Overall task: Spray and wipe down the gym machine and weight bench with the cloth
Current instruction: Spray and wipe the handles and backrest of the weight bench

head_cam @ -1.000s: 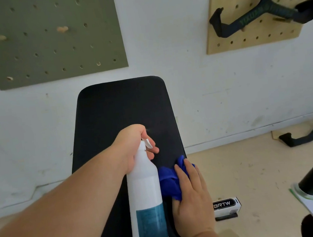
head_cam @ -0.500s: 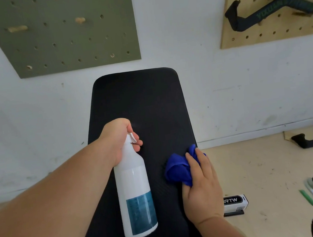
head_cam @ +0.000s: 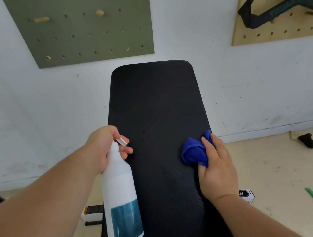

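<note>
- The blue cloth (head_cam: 194,152) is bunched into a soft ball on the black weight bench (head_cam: 155,102), near the pad's right edge, at about 4 o'clock from the middle of the pad.
- The right hand (head_cam: 217,172) is closed on the cloth and presses it flat against the pad.
- The cloth looks soft and floppy and very light. I think it will fold and slide easily, so a flat palm on top with fingers curled round the bunch is the best hold.
- The white spray bottle (head_cam: 121,198) is at 9 o'clock from the cloth, over the left side of the pad. The left hand (head_cam: 105,147) is wrapped tight round its neck, with a finger by the little trigger.
- The bottle is smooth hard plastic with a teal label low down. It could be slippery if wet, so the thin neck is the good place to hold. I cannot tell how full it is.
- The pad is long with round corners, dark, and has a fine woven pattern. It looks firm and a bit squashy.
- At 12 o'clock is a white wall (head_cam: 31,114) with a green pegboard (head_cam: 83,26). At 1 o'clock is a wooden pegboard (head_cam: 253,16) holding dark handles.
</note>
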